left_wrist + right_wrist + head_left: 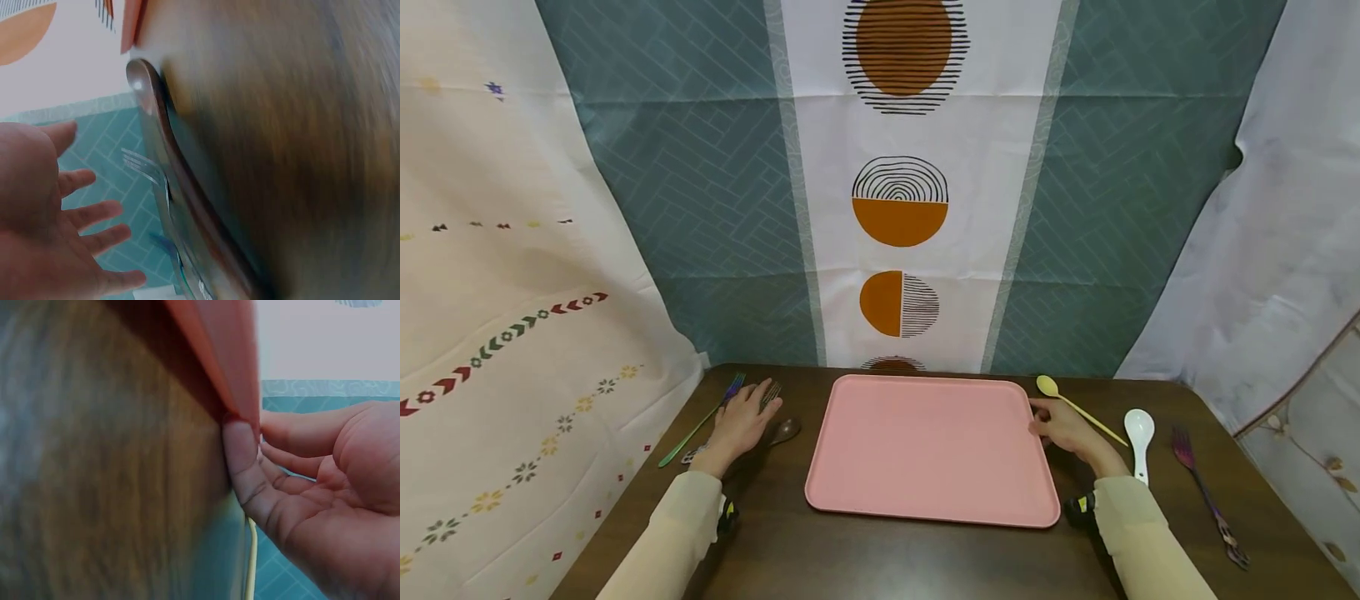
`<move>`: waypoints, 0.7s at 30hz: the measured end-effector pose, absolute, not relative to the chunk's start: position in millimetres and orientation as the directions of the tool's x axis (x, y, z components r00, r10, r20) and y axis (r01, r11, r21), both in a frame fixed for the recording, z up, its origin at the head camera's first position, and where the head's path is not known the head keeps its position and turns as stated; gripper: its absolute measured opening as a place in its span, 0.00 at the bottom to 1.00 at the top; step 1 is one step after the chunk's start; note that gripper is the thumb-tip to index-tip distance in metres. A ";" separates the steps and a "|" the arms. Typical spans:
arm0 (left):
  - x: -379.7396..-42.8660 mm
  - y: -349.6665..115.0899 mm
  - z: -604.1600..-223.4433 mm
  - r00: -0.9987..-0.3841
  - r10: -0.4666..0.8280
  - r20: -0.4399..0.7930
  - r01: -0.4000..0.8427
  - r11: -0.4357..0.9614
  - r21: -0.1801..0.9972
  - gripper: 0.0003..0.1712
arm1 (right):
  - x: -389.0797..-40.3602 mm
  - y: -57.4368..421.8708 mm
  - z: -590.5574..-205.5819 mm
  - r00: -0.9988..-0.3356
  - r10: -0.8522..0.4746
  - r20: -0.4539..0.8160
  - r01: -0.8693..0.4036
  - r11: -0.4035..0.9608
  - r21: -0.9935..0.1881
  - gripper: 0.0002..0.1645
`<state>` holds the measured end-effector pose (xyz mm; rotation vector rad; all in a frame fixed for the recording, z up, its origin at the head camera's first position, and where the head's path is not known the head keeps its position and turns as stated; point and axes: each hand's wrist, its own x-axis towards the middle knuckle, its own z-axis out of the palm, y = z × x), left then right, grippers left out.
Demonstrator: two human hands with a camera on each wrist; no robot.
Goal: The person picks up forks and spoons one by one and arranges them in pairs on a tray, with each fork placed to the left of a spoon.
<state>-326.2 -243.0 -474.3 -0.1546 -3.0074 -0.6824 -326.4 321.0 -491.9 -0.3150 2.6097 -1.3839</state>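
Note:
A pink rectangular tray (932, 450) lies on the dark wooden table. My right hand (1067, 429) is at its right edge; in the right wrist view the thumb and fingers pinch the tray's rim (228, 356). On the left, my left hand (742, 423) hovers over several utensils with its fingers spread, holding nothing. Beneath and beside it are a brown spoon (786, 430), a silver fork (771, 395) and a fork with a green handle and blue tines (696, 435). The left wrist view shows the brown spoon (187, 178) and silver fork (147, 167) apart from the fingers.
Right of the tray lie a yellow spoon (1082, 412), a white spoon (1139, 433) and a purple fork (1202, 487). A patterned green and white curtain (895, 250) hangs behind the table's back edge, with pale cloths at both sides.

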 end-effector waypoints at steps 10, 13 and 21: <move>-320.0 -259.4 -472.4 -0.988 0.094 0.123 0.133 0.920 0.369 0.27 | -327.4 322.5 -487.4 -0.955 -0.296 -0.036 -0.133 0.530 -0.837 0.35; -319.3 -264.6 -474.2 -0.981 0.111 0.159 0.157 0.935 0.317 0.23 | -327.7 322.2 -485.9 -0.956 -0.290 -0.042 -0.124 0.531 -0.838 0.35; -315.4 -277.9 -480.5 -0.970 0.174 0.169 0.214 0.941 0.261 0.19 | -326.7 320.7 -491.4 -0.958 -0.286 -0.028 -0.141 0.553 -0.821 0.34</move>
